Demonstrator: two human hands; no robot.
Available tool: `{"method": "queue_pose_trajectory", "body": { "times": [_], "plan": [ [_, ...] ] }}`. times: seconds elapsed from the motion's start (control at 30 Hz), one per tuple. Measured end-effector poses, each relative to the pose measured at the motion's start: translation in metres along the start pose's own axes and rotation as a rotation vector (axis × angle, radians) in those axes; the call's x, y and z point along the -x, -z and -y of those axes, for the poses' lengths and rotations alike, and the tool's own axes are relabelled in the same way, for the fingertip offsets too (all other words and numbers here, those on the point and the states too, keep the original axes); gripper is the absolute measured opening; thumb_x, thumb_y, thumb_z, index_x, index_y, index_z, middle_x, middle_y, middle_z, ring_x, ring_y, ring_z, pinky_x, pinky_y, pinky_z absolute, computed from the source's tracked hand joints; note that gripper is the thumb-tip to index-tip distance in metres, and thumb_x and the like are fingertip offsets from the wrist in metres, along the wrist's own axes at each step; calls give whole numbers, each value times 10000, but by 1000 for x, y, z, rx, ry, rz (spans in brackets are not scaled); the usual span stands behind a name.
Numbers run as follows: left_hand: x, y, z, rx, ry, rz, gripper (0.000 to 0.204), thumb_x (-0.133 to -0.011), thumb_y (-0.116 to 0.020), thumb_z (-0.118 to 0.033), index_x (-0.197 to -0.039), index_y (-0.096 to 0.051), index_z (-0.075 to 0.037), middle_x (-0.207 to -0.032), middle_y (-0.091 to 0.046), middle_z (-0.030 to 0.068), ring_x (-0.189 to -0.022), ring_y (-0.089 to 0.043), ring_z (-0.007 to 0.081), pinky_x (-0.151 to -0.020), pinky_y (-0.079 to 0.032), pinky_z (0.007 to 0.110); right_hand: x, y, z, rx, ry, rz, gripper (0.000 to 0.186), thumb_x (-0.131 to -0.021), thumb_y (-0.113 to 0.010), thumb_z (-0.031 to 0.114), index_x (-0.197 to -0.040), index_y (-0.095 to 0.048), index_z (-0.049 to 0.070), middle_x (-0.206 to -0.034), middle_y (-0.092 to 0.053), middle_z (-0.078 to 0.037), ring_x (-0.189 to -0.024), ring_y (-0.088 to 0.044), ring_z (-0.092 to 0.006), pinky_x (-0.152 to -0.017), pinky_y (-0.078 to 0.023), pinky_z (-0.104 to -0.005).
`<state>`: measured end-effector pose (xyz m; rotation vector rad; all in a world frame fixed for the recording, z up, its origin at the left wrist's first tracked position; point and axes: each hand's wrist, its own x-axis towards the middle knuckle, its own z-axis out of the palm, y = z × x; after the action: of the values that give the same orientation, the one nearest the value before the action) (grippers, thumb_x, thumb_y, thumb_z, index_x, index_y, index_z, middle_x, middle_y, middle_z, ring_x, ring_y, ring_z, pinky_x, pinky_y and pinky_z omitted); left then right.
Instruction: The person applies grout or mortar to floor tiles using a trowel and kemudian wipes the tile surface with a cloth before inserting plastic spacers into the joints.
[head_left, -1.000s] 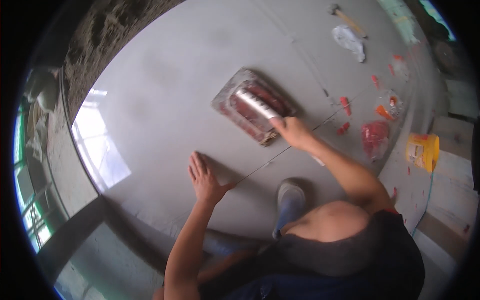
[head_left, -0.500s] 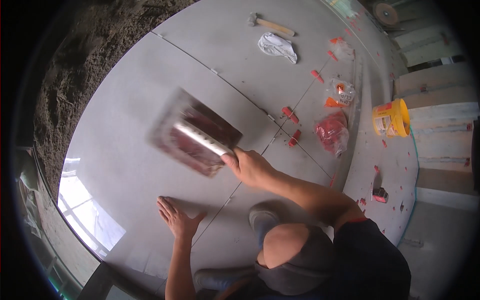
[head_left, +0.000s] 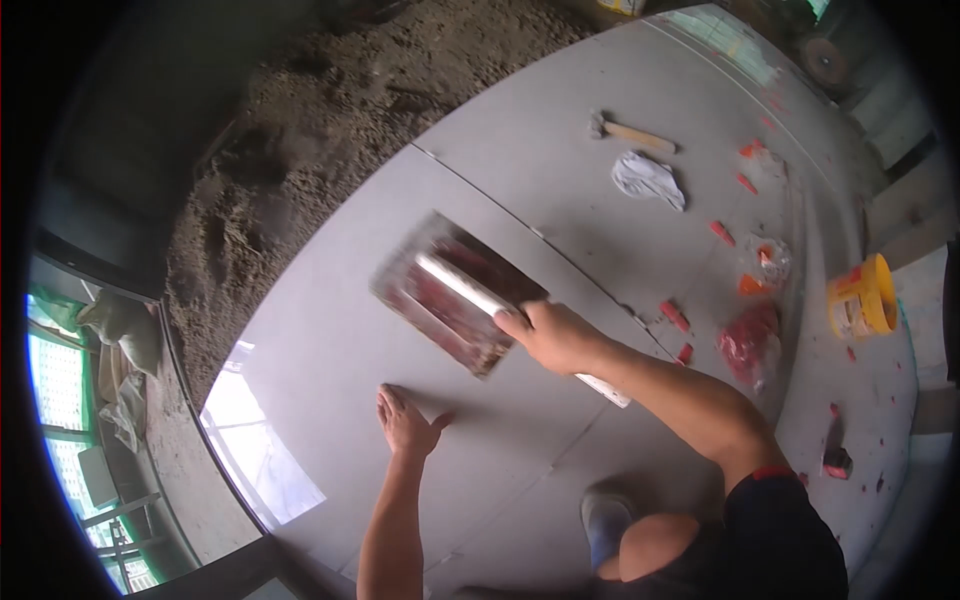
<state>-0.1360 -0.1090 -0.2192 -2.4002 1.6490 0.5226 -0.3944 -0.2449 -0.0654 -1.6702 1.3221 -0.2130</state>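
Observation:
My right hand (head_left: 565,335) is wrapped round the pale metal handle of a paddle-shaped tile beater (head_left: 440,308). Its rectangular plate is dark red and grey, smeared with dirt and a little blurred at the far corner. Whether the plate touches the large grey floor tile (head_left: 340,350) under it, I cannot tell. The handle's end sticks out past my wrist. Nearer to me and left of the beater, my left hand (head_left: 408,420) rests on the tile, thumb spread from the fingers and nothing held. White clips (head_left: 538,232) sit along the dark joint on the tile's far side.
Beyond the tile's left edge lies rough brown mortar (head_left: 300,150). A hammer (head_left: 632,132) and a white cloth (head_left: 650,180) lie on the farther tile. To the right are red wedges (head_left: 675,316), a bag of red pieces (head_left: 750,340) and a yellow bucket (head_left: 862,298).
The view has turned, so the scene sits farther right and lower, with more mortar showing. The beater is less blurred and its handle end now shows behind my right hand. My left hand stays flat.

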Motion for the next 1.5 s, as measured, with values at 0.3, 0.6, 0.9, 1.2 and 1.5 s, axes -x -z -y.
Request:
{"method": "queue_pose_trajectory", "body": {
  "times": [0.3, 0.6, 0.9, 1.2, 1.5],
  "plan": [
    [-13, 12, 17, 2, -45, 44, 1162, -745, -798, -473, -1470, -132, 145, -1561, -126, 291, -1462, -178, 361, -1211, -155, 406, -132, -53, 9, 35, 297, -308, 520, -1021, -396, 452, -1024, -580, -34, -677, -646, -244, -618, -641, -431, -553, -509, -469],
    [-14, 16, 10, 42, -19, 80, 1149, -752, -817, -404, -1460, -111, 162, -1554, -139, 301, -1461, -160, 387, -1210, -157, 415, -169, -6, 102, 67, 191, -6, 658, -1009, -382, 498, -801, -622, -78, -608, -625, -204, -527, -648, -329, -520, -508, -482],
    [-20, 18, -3, 111, -72, 55, 1157, -737, -840, -361, -1456, -104, 166, -1548, -156, 301, -1457, -169, 394, -1211, -158, 424, -237, -54, 33, 15, -147, -74, 617, -1017, -379, 480, -1033, -645, -76, -715, -668, -234, -493, -641, -329, -477, -528, -453],
    [-11, 14, 26, 82, -49, 22, 1156, -716, -852, -373, -1443, -141, 177, -1548, -134, 301, -1452, -173, 396, -1209, -159, 433, -193, -43, 126, -26, 357, -197, 666, -1002, -355, 525, -901, -677, -49, -819, -684, -277, -802, -684, -431, -743, -551, -496],
    [-23, 1, 20, 269, 25, 72, 1159, -714, -823, -466, -1435, -191, 186, -1550, -142, 308, -1462, -171, 379, -1213, -142, 415, -227, -72, 120, -15, 11, 114, 759, -980, -350, 610, -738, -633, -52, -617, -634, -183, -556, -654, -316, -581, -517, -435]
  ]
}}
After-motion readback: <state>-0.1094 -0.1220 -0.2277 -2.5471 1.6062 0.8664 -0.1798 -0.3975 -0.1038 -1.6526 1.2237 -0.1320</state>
